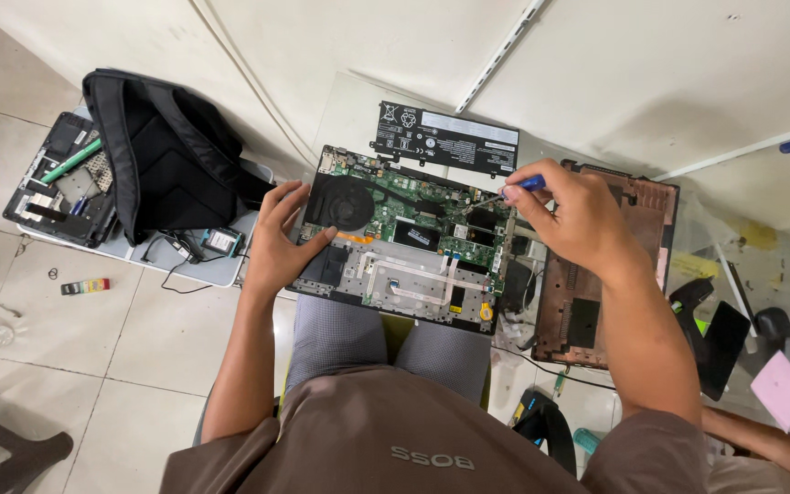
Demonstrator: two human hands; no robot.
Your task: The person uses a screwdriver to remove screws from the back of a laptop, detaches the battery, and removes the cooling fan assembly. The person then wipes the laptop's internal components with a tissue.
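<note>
An opened laptop (409, 265) lies on my knees with its green circuit board, black fan and silver palm-rest underside showing. My left hand (278, 240) rests flat on the laptop's left edge, next to the fan, fingers spread. My right hand (569, 212) grips a small blue-handled screwdriver (525, 185), whose tip points down at the board near the upper right. A flat black battery pack (443, 139) lies just beyond the laptop on the white surface.
The laptop's brown bottom cover (637, 224) lies to the right. A black backpack (162, 151) and another dismantled laptop (57, 178) are at left on a grey board. Small tools and a pink pad (784, 389) lie at far right. A black stool (2, 448) stands lower left.
</note>
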